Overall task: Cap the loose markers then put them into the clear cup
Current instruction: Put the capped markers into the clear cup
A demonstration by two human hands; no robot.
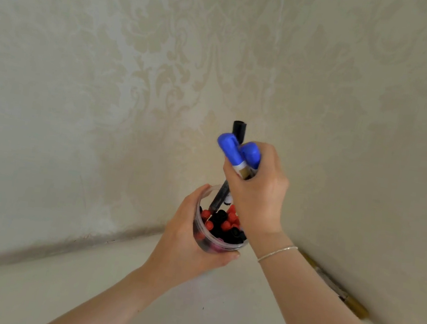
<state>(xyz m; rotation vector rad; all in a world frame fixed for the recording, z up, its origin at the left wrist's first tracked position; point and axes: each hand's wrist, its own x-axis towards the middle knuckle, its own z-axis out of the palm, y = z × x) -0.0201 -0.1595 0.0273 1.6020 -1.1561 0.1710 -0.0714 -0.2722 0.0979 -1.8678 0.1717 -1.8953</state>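
Observation:
My left hand (184, 243) grips the clear cup (196, 235) from its left side and holds it up above the white table. Inside the cup stand several capped red and black markers (222, 225). My right hand (256, 192) is just above the cup's rim and grips a bundle: two markers with big blue caps (236, 148) and a long black marker (229, 169) whose lower end reaches into the cup. How far the blue-capped markers reach down is hidden behind my fingers.
A gold marker (337, 287) lies on the white table (96, 282) along the right wall, behind my right forearm. Patterned cream wallpaper forms a corner straight ahead, close behind the cup. Small dark ink marks dot the table near the bottom.

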